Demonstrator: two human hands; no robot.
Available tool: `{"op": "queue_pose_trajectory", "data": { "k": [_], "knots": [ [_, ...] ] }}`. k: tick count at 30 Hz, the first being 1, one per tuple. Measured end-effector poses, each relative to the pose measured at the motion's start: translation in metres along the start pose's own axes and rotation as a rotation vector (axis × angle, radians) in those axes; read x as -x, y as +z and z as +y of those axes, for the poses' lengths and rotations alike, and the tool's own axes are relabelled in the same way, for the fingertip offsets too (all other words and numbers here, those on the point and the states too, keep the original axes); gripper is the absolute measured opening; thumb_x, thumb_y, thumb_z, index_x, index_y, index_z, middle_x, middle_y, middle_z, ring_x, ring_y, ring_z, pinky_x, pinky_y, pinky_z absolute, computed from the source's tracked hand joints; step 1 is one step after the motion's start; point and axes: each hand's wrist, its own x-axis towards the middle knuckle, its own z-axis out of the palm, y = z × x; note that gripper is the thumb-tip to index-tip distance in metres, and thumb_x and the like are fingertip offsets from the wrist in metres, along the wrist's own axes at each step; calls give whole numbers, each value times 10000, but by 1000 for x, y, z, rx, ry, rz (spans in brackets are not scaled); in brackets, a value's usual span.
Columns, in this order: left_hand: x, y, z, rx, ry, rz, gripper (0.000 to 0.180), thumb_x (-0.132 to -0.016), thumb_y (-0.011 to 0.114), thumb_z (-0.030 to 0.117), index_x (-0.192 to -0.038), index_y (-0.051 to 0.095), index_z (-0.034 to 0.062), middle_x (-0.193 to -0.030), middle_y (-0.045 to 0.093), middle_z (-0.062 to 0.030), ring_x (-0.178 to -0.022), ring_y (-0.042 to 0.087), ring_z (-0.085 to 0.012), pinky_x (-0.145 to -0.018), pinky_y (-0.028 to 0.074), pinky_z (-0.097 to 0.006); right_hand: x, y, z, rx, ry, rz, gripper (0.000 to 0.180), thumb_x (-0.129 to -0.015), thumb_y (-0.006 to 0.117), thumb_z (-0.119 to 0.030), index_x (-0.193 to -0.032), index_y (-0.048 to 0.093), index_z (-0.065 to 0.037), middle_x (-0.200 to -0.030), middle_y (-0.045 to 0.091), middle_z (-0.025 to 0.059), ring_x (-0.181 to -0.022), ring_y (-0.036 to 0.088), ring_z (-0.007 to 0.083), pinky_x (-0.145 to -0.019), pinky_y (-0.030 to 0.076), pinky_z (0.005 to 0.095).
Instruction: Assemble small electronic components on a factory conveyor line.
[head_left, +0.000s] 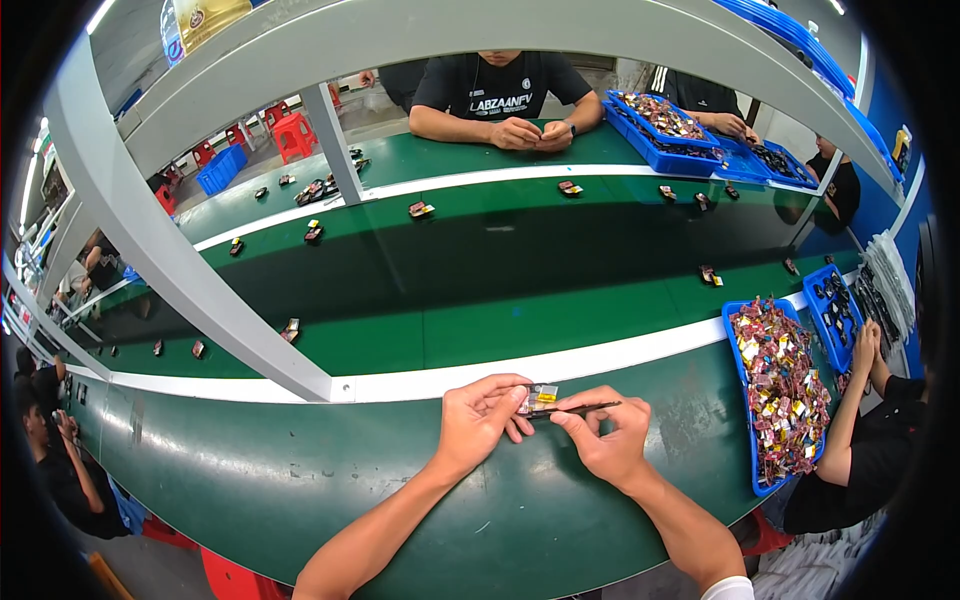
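Observation:
My left hand (478,418) pinches a small flat part (541,398) with a silver and yellow face, held just above the green bench near the white stripe. My right hand (606,440) grips a thin dark tool, apparently tweezers (583,407), whose tip touches the part's right side. Both forearms come up from the lower edge and the hands almost meet.
A green conveyor belt (480,290) carries scattered small parts (709,275). A blue tray (745,385) full of colourful parts sits at my right, beside a neighbouring person's arm (850,410). A grey frame post (190,280) slants at the left. Another person (505,95) works opposite, with more blue trays (655,150).

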Motion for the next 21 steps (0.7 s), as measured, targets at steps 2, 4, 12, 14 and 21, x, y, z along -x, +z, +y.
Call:
{"op": "queue_pose_trajectory", "data": {
  "k": [2,4,12,14,21],
  "knots": [
    [0,0,0,-2,1,1,223,-998,621,84,-1139,665,-82,-902,724,-163,-653,695,-170,-533,554,-256,0,0,2,2,-25,-4,100,-759,823,-6,-836,758,-8,-689,705,20,-401,401,56,-428,321,242],
    [0,0,0,0,3,-2,223,-999,619,85,-1138,662,-84,-902,723,-163,-653,697,-172,-530,554,-256,0,0,2,4,-32,-3,102,-756,823,-4,-835,759,-14,-693,710,19,-401,399,56,-427,321,241],
    [-3,-1,-1,-7,-43,3,234,-1000,618,91,-1146,654,-89,-918,726,-167,-669,711,-186,-524,556,-259,0,-2,1,41,-103,-48,102,-760,782,42,-792,722,-35,-850,782,65,-399,460,47,-422,359,203],
    [-3,-1,-2,-13,-43,5,239,-1000,619,93,-1153,652,-87,-921,727,-169,-675,713,-187,-525,556,-259,0,-2,1,36,-116,-42,111,-762,782,42,-803,721,-41,-850,782,63,-401,463,47,-413,355,205],
    [-2,0,2,-35,-33,-35,235,-982,634,58,-1173,644,-80,-903,732,-153,-717,720,-167,-537,562,-254,1,-1,1,66,-158,-23,119,-763,788,37,-805,714,-46,-851,781,72,-397,460,55,-410,352,210]
  ]
}}
